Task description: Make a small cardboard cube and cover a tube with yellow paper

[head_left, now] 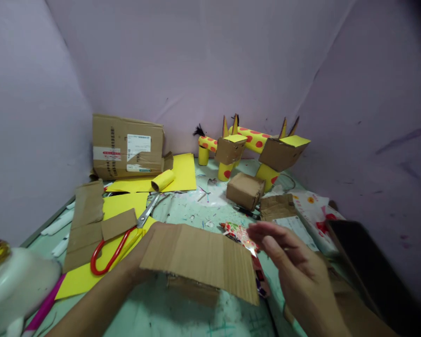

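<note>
A bent cardboard sheet [196,257] is raised above the table in the front middle. My left hand [150,239] grips it from behind at its left edge, and most of the fingers are hidden by it. Below the sheet shows a smaller cardboard part [194,291]; whether the two are joined I cannot tell. My right hand [298,271] hovers to the right of the sheet, apart from it, fingers stretched out and thumb raised, holding nothing. Just past the sheet lies a red-and-white patterned pouch [240,234], close to the right fingertips.
Red-handled scissors [126,238] rest on yellow paper [80,281] at left. Behind stand a shipping box [126,164], a yellow tube [163,180], two spotted cardboard animals [228,152] and a small box [244,189]. A dark phone-like slab [368,271] is at right, a white container [24,281] at left.
</note>
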The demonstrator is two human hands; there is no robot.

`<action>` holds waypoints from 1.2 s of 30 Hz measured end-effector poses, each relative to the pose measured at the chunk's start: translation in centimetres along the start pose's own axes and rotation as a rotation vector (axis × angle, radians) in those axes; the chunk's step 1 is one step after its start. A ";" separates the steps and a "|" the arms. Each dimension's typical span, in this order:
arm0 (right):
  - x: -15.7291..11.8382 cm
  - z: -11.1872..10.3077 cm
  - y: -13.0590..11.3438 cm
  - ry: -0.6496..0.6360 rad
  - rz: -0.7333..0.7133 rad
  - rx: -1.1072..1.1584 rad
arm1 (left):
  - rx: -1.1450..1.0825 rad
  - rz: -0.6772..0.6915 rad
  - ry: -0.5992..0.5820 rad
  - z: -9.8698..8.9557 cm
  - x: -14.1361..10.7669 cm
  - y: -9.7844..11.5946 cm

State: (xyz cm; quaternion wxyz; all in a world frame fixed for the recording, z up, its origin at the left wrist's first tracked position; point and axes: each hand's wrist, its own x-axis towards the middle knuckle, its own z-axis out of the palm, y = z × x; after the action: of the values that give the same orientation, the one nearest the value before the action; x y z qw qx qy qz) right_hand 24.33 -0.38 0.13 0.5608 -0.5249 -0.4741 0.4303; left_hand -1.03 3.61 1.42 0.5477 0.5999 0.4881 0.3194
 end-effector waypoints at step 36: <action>-1.5 2.9 1.7 -0.359 -0.190 -0.071 | -0.510 0.140 -0.314 2.9 -3.6 0.9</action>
State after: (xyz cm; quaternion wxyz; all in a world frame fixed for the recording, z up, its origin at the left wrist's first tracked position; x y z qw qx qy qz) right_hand 21.21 -1.21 -1.67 0.4863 -0.4121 -0.6289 0.4451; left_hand 0.64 -0.72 2.25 0.7259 0.5171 0.2590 0.3723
